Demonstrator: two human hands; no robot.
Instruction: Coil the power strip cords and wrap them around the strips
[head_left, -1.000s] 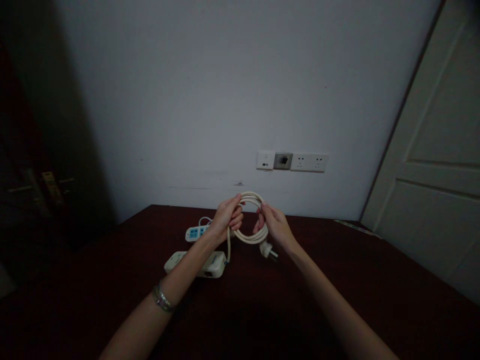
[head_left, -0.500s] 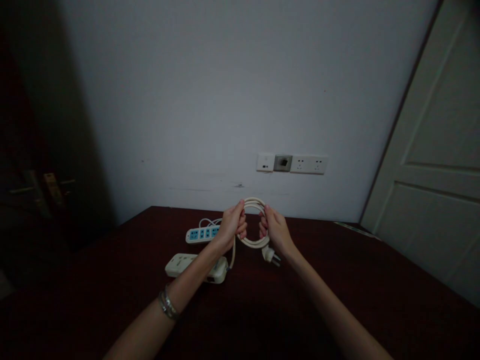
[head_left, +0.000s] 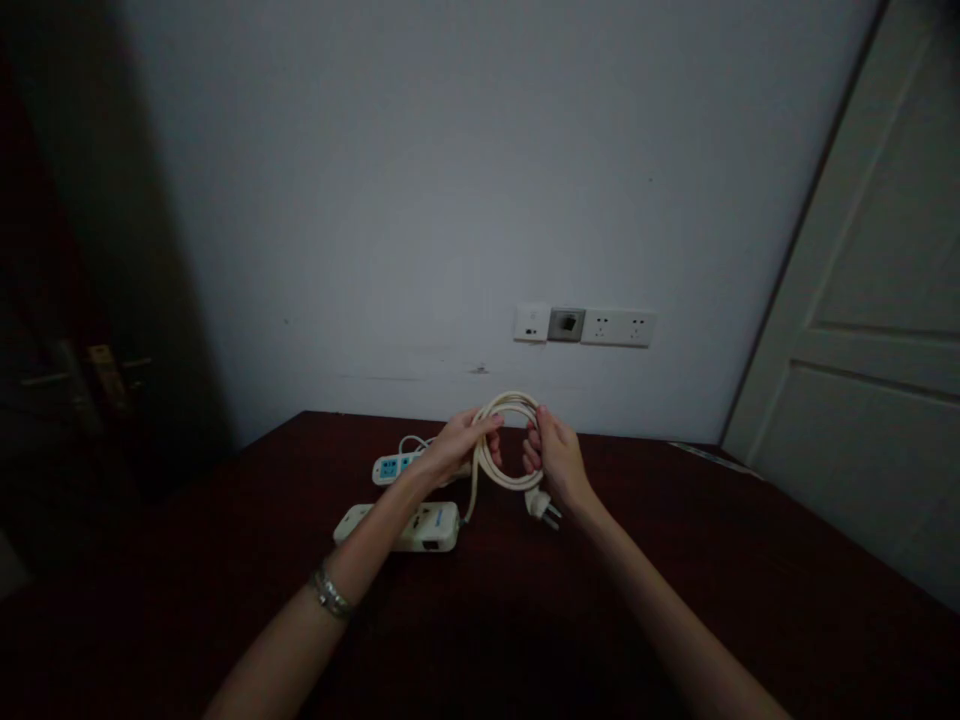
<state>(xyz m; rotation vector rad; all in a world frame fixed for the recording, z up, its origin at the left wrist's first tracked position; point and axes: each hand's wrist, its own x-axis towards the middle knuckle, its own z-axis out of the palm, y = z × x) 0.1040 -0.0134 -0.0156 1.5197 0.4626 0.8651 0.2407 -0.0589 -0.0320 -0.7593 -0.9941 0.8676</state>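
Power strips (head_left: 405,526) left, seemingly open tabletop (head_left: 675,545) right

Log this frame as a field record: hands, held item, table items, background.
left hand: fingers on the left side of the coiled cord
right hand: grips the coil's right side
plug: hangs below the right hand, above the table
cream power strip: on the table, the cord runs down to it
blue-socket strip: behind it
wall outlets: above the table's far edge
door: at right

Blue power strip (head_left: 396,466), probably; wall sockets (head_left: 585,325)
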